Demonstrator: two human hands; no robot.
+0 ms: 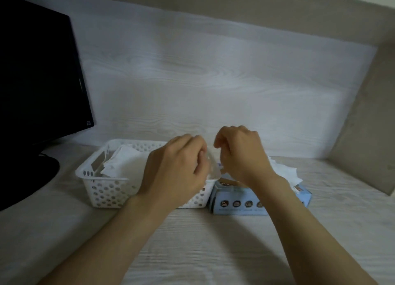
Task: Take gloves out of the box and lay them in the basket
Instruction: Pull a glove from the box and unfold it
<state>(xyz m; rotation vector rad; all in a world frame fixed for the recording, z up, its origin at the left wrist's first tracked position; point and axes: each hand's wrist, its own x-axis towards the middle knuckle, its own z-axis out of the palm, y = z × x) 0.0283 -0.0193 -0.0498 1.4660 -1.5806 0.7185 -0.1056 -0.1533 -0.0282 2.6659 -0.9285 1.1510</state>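
Observation:
A white perforated basket [102,188] stands on the desk with thin whitish gloves [121,165] lying in it. To its right lies a light blue glove box [235,201], with more gloves [284,171] spilling from its top. My left hand [175,167] hovers over the basket's right end and my right hand [239,154] over the box's left end. Both have curled fingers and pinch a thin, clear glove [212,169] that hangs between them, hard to make out.
A black monitor [40,75] on its round stand [27,177] fills the left side. A pale wood-grain back panel [213,92] rises behind the basket and box, and a beige side panel [363,135] closes the right. The desk [203,242] runs toward me.

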